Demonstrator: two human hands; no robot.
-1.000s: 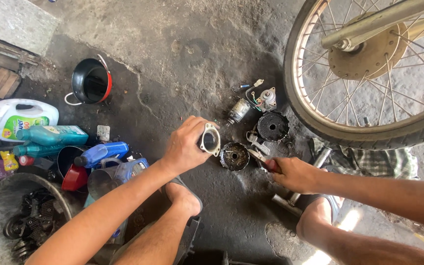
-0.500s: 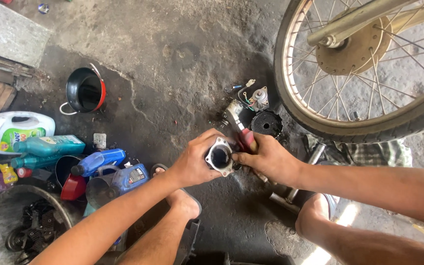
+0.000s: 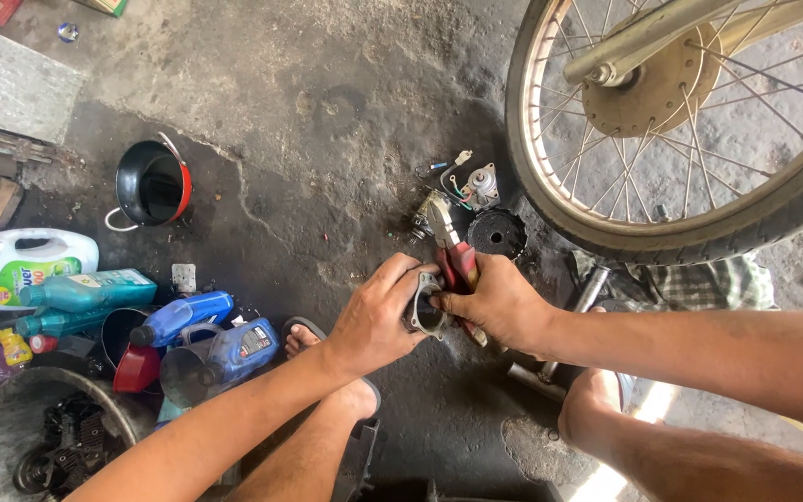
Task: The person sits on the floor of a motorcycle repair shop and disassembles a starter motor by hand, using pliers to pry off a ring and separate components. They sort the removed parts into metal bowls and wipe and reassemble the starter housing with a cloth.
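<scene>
Nearby, spoked wheel (image 3: 690, 130), black gear (image 3: 497, 232), oil bottles (image 3: 183, 316), red-rimmed pot (image 3: 152, 184)

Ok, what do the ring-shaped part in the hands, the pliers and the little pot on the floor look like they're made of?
Ring-shaped part: looks like cast metal, dull grey with a grimy finish, held by the left hand.
Pliers: bare steel jaws, worn and greyish; the red handles look plastic or rubber coated, gripped by the right hand.
Pot: probably enamelled or painted metal, glossy red outside, black inside, with a thin wire-like handle.
</scene>
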